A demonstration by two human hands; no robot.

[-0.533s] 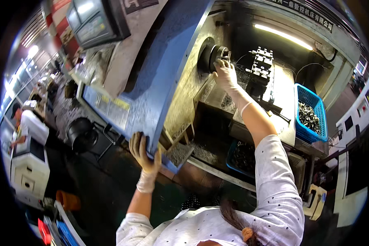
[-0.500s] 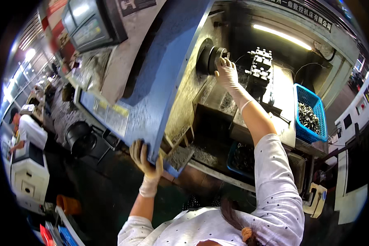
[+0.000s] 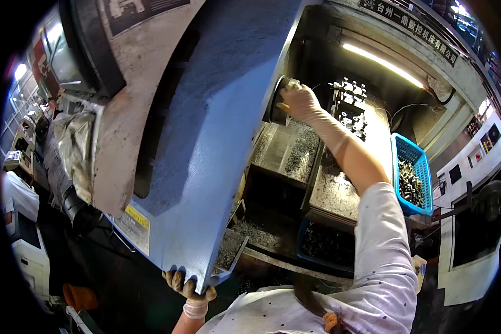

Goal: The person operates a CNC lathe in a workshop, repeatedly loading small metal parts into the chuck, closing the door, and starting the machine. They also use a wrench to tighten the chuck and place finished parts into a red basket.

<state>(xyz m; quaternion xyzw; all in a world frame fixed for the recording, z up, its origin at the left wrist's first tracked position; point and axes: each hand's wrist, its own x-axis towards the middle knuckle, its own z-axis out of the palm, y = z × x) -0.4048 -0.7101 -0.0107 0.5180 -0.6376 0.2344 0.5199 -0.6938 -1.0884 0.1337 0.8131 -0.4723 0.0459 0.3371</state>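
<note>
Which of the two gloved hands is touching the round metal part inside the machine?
The right hand, stretched into the lit machine onto the round dark metal chuck. The left hand grips the blue door's lower edge.

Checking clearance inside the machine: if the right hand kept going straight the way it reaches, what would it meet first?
Probably the round dark chuck: the gloved right hand already seems to touch its face, though depth is unclear.

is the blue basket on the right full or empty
Partly full: the blue basket holds a heap of small dark metal parts below its rim.
</note>
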